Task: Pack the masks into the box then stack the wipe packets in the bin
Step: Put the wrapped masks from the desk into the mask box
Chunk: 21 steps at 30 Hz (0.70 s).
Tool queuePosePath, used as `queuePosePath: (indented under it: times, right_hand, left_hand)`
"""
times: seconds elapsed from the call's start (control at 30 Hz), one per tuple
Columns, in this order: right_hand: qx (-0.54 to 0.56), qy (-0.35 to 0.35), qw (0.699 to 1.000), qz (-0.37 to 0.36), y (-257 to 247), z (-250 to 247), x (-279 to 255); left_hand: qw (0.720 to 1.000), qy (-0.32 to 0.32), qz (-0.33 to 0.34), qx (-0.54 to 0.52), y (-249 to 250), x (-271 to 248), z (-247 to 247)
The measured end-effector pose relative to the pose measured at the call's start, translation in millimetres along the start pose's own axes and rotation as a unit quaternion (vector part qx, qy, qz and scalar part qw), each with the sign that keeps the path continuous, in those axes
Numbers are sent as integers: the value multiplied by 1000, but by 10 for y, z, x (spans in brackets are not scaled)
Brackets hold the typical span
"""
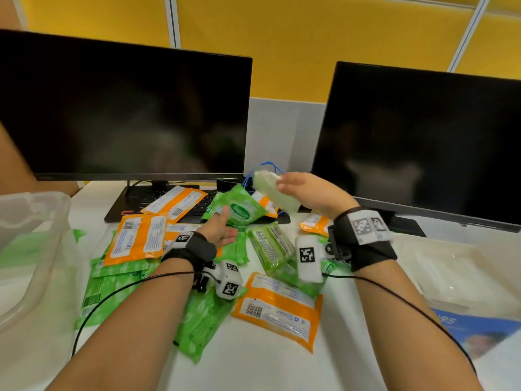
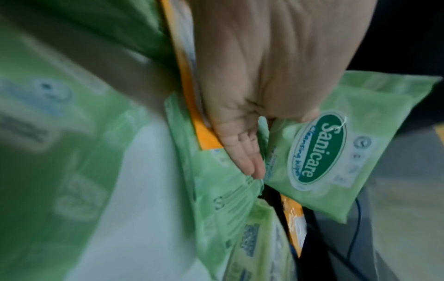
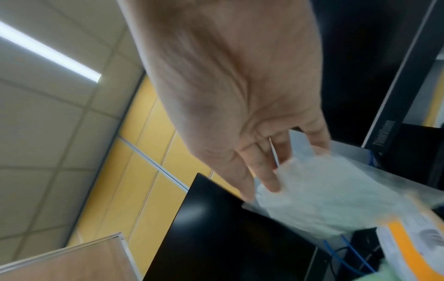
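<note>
Above the middle of the worktop [image 1: 253,362], the right hand [image 1: 307,193] is pinching a pale wipe packet [image 1: 272,189] in its fingers [image 3: 264,175] (blurred), while the left hand [image 1: 218,228] is gripping a green Sanicare packet [image 2: 336,152], thumb on top; the bin [image 1: 33,235] is sitting at the left edge

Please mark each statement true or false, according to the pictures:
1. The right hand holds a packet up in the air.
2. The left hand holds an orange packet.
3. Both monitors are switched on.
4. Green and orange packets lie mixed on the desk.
1. True. The right hand holds a pale packet above the pile.
2. False. The left hand grips a green Sanicare packet.
3. False. The left monitor and the right monitor are both dark.
4. True. Green packets and orange packets lie together on the desk.
</note>
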State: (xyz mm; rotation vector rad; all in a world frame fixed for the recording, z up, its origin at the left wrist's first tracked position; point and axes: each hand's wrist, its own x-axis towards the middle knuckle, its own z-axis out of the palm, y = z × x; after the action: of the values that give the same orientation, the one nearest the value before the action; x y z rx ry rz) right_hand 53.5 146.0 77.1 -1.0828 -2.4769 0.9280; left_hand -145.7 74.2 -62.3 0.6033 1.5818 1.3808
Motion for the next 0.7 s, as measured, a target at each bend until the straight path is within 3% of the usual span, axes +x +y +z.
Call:
queuePosePath:
  times: [0.1, 0.17, 0.3, 0.43, 0.5, 0.57, 0.63, 0.7]
  right_hand:
    - [140, 75, 987, -28, 193, -45, -42]
    - [243, 120, 962, -35, 288, 17, -85]
    - [362, 171, 916, -18, 431, 258, -86]
    - [416, 218, 883, 5, 460, 417, -104]
    - [462, 215, 859, 36, 456, 525, -107]
    - [511, 184, 838, 56, 404, 669, -127]
    - [507, 133, 850, 57, 344, 869, -134]
    - [432, 78, 898, 25, 243, 1114, -160]
  left_hand:
    - [985, -13, -30, -168, -46, -42, -123]
    - [985, -3, -30, -171, -49, -65, -104]
    - [999, -6, 18, 42, 20, -279, 110]
    - [971, -25, 78, 224, 82, -492, 22]
    - [935, 41, 134, 326, 150, -605, -205]
    - [889, 180, 168, 387, 210, -723, -490]
    - [843, 307, 110, 428, 208, -855, -740]
    - [832, 336, -18, 441, 142, -973, -886]
